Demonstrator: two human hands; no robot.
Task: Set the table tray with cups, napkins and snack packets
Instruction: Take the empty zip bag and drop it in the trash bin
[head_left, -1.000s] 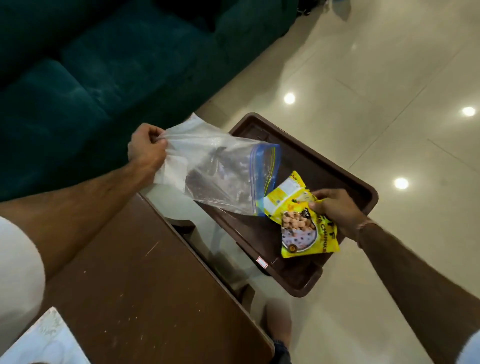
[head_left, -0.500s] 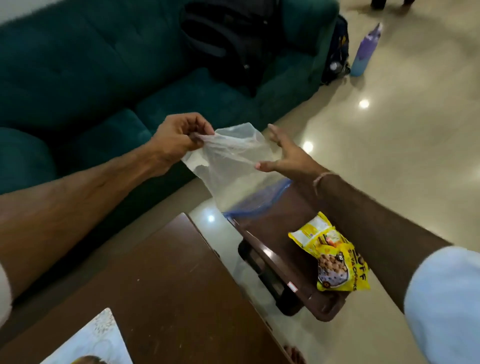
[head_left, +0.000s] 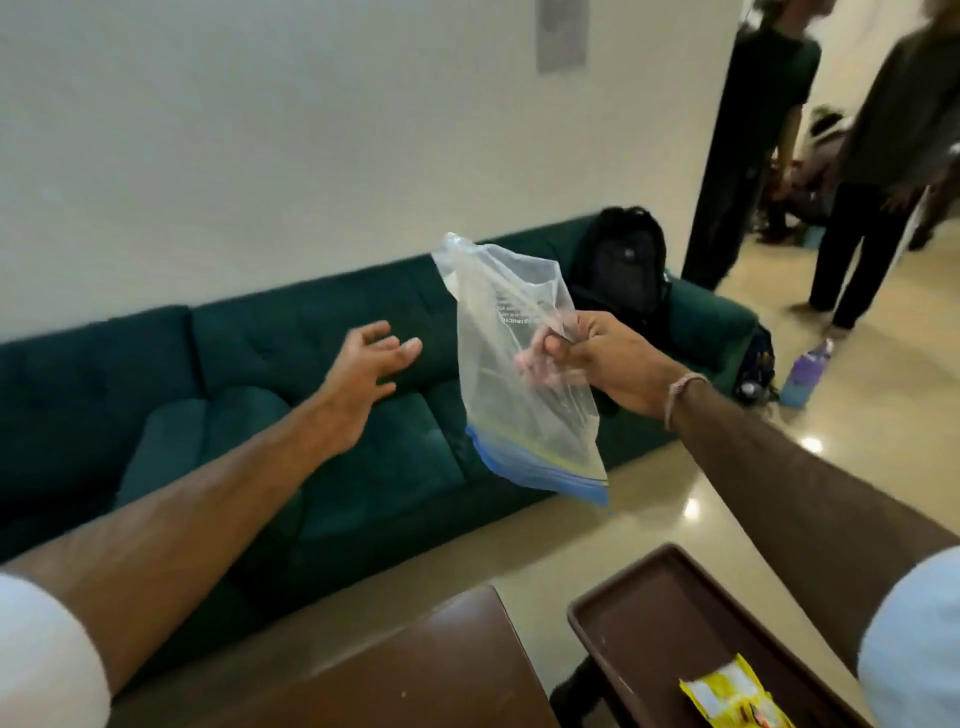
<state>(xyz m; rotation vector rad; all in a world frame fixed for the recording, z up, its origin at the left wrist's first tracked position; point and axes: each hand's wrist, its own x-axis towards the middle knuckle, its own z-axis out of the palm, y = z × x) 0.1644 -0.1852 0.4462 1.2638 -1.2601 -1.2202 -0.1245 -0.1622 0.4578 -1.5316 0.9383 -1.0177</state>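
Above the sofa (head_left: 311, 415), out past the far edge of the table (head_left: 415, 670), a clear bag (head_left: 519, 374) is held up in the air by the right hand (head_left: 597, 364). The fingers are closed tightly on a bunched fold near the bag's middle, so the blue zip edge hangs at the bottom and the sealed end points up. The bag looks empty, and it is probably being carried clear of the setting area for that reason. The left hand (head_left: 358, 374) is spread wide and holds nothing; it hangs beside the bag without touching it, as though just released or about to catch. A yellow packet (head_left: 737, 701) lies on the tray (head_left: 623, 613), toward its near right part, partly cut off by the frame's lower edge. No cups or napkins are seen on the tray, so the setting is judged to be at an early stage.
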